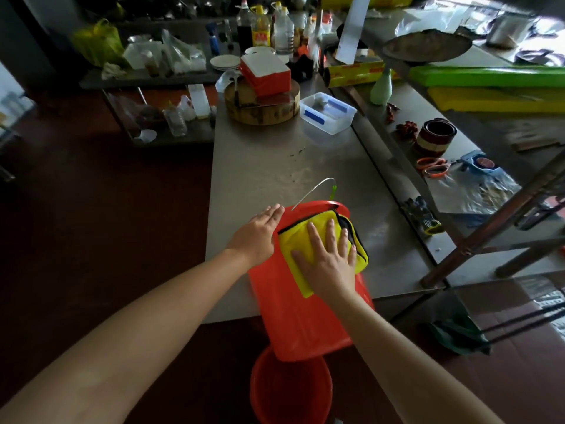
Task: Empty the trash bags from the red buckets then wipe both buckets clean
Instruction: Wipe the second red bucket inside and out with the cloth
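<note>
In the head view, a red plastic bucket (pixel 293 316) lies on its side at the near edge of the grey steel table (pixel 260 166), close to the near right corner. Its base hangs over that edge towards the person, and its thin wire handle (pixel 312 191) stands up over the rim. The left hand (pixel 258 229) rests flat against the bucket's left wall near the rim, fingers straight and gripping nothing. The right hand (pixel 328 261) presses a yellow black-edged cloth (pixel 295 240) onto the upper wall with fingers (pixel 331 231) spread and flat. A second red plastic bucket (pixel 287 393) stands upright on the floor just below the table's near edge. The bucket looks light, smooth and thin-walled, so it will likely roll or slide under the wiping; bracing it at the stiffer rim seems the safest hold. The soft cloth should bunch easily, so it needs flat pressure.
</note>
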